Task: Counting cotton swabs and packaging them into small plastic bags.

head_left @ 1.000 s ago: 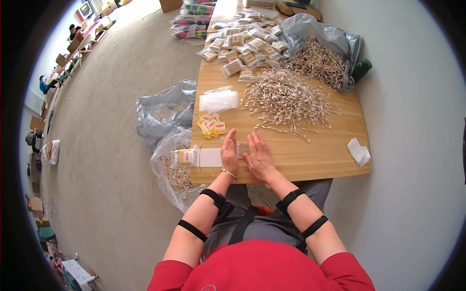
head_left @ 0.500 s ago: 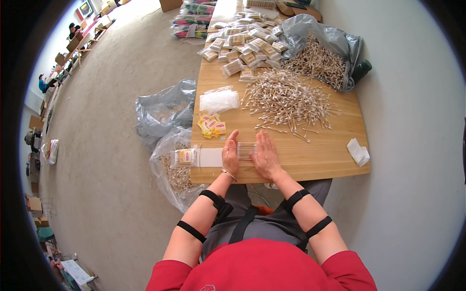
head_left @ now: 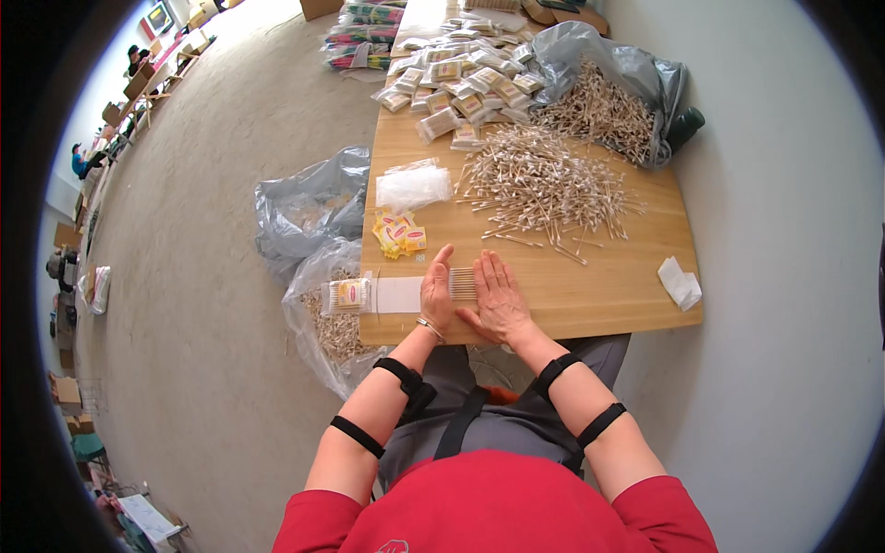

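At the near edge of the desk (head_left: 608, 295), a small row of cotton swabs (head_left: 463, 283) is pressed between the two hands. The left hand (head_left: 436, 290) is stood on edge, fingers straight, against the row's left end; the right hand (head_left: 498, 297) is laid flat and open, palm down, over its right part. Nothing is gripped by either.

Just left of the left hand, a flat clear packet (head_left: 395, 295) is seen, and beyond it, at the near left corner, a filled packet with a yellow label (head_left: 348, 294). Further in, a heap of yellow-and-red labels (head_left: 399, 232) is spotted, then a stack of clear bags (head_left: 412, 185). A big loose pile of swabs (head_left: 544, 184) is spread across the middle. Filled packets (head_left: 456, 78) are heaped at the far left; a grey bag of swabs (head_left: 608, 92) sits at the far right. A folded white paper (head_left: 680, 282) lies by the right edge.
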### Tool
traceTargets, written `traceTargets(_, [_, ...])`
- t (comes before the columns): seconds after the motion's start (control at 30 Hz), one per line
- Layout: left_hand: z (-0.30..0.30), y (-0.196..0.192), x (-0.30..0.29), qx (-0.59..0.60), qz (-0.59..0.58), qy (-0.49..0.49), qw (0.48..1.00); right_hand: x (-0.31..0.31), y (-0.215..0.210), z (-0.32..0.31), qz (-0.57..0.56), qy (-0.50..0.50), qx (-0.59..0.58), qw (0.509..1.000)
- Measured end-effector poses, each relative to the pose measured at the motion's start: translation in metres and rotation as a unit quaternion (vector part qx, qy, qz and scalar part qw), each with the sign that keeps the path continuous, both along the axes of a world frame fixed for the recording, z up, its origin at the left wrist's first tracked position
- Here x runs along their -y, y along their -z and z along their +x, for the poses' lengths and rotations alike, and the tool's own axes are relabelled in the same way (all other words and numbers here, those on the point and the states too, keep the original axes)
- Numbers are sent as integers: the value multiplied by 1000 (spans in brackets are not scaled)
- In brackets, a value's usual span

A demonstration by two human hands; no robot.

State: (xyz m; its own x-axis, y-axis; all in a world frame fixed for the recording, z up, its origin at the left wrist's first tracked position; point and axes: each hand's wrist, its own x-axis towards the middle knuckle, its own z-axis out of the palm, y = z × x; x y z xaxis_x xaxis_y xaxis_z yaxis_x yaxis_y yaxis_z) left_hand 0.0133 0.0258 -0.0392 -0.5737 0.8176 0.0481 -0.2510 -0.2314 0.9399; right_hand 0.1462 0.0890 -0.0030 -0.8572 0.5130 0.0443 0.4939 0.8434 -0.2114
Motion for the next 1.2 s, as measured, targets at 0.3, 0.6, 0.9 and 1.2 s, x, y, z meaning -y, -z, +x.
traceTargets(0.3, [7,-41,59,-561,-176,56,807,-5,4,2,16,-2,43,999])
traceTargets(0.6, [19,-51,73,-637,-274,130,709,-1,11,0,25,-6,-17,1000])
traceTargets(0.9, [22,-50,68,-624,-280,142,716,-2,12,1,31,-4,-25,999])
traceTargets(1.2, [23,-46,62,-632,-291,141,705,-3,14,2,29,-6,-19,999])
